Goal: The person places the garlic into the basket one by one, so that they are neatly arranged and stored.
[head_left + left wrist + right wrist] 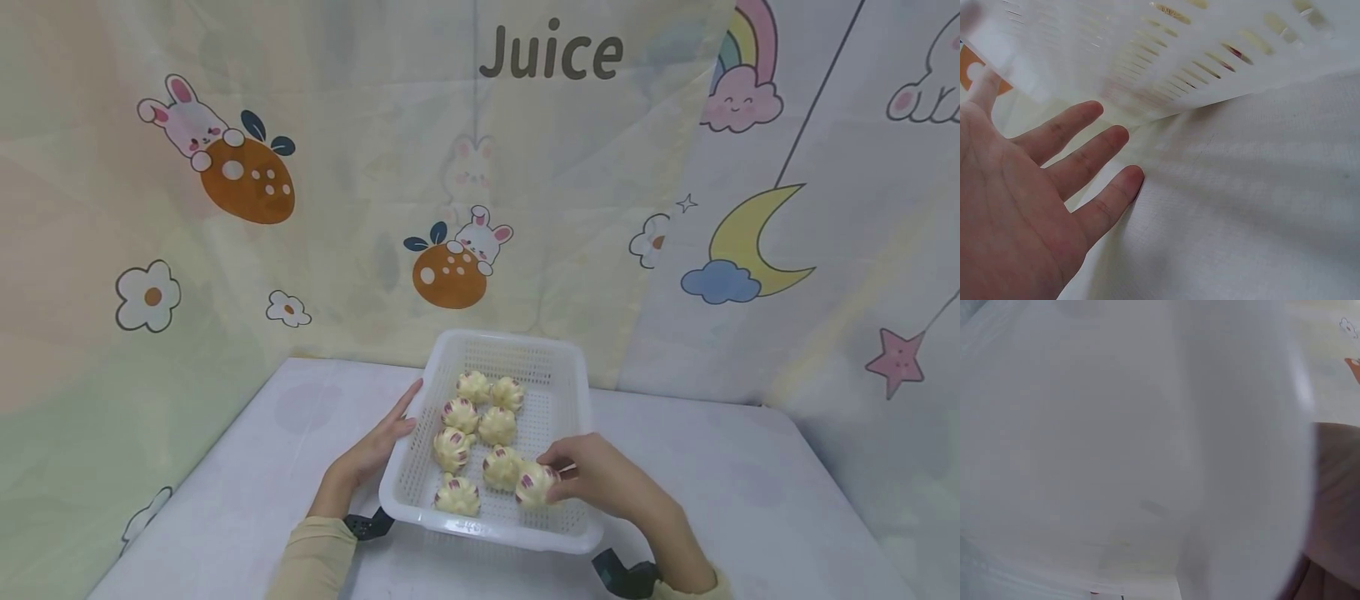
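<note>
A white plastic basket (551,367) holds several pale yellow, flower-shaped buns (497,426) with purple markings. In the head view my right hand (600,477) reaches over the basket's right side and pinches a bun (535,486) at the near right between thumb and fingers. My left hand (372,446) lies along the basket's left wall, its fingers extended. In the left wrist view the left hand's fingers (1085,156) spread beside the slotted wall (1104,56). The right wrist view is mostly filled by the basket's outer side (1085,437); that bun is hidden there.
The basket stands on a table with a white cloth (292,442). Behind it hangs a printed curtain (360,167) with rabbits, flowers and the word Juice. A dark wrist-camera mount (626,575) sits by the right wrist, another (369,525) by the left.
</note>
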### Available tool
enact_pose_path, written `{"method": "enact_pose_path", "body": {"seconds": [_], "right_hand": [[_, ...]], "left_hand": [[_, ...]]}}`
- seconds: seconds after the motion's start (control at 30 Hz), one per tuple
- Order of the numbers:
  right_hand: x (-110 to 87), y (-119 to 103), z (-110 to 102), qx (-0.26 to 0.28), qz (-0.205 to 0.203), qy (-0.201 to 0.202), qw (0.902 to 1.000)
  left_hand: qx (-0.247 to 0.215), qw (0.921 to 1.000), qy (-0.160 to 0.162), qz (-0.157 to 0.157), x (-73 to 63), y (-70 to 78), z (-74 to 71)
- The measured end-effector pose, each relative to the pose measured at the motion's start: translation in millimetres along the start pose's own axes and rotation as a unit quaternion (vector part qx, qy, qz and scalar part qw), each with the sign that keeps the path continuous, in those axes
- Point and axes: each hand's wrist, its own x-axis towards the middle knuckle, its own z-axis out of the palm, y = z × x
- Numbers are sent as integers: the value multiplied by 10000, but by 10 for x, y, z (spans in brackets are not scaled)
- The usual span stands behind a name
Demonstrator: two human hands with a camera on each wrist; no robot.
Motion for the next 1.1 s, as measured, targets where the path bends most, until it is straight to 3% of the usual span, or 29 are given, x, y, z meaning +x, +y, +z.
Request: {"method": "enact_pose_path", "body": {"seconds": [0.33,1.1], "right_hand": [[36,7,102,-82,-230,-264,9994],[66,-78,191,-402,-308,-258,9984]], "left_hand": [[12,10000,41,-79,13,-2,5],[-43,9999,86,-110,16,-13,3]]}}
